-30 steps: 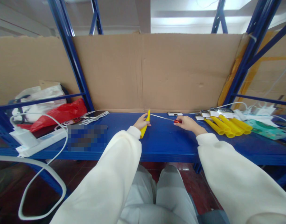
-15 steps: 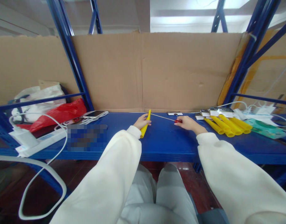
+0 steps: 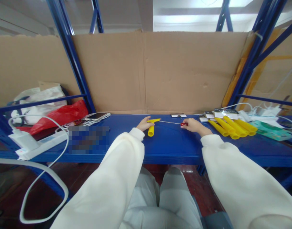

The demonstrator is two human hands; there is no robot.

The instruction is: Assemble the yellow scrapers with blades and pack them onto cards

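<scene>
Left of the middle of the blue table, my left hand (image 3: 144,123) is closed on a yellow T-shaped piece (image 3: 151,130), whose tube end points toward me. My right hand (image 3: 191,124) holds the red handle of a screwdriver (image 3: 171,122). Its thin metal shaft runs left, and the tip is at the right end of the yellow piece; whether they touch is too small to tell.
Several yellow tubes (image 3: 235,128) lie on the right of the blue table (image 3: 172,149), by small black-and-white packs (image 3: 225,113) and a green packet (image 3: 271,130). A phone (image 3: 97,116), cables and a power strip (image 3: 43,146) are on the left. Cardboard (image 3: 184,73) stands behind.
The yellow piece has turned in my left hand, so its crosspiece now lies level toward the screwdriver. The screwdriver has become more level, with its tip slightly lower, and my right hand has shifted slightly right.
</scene>
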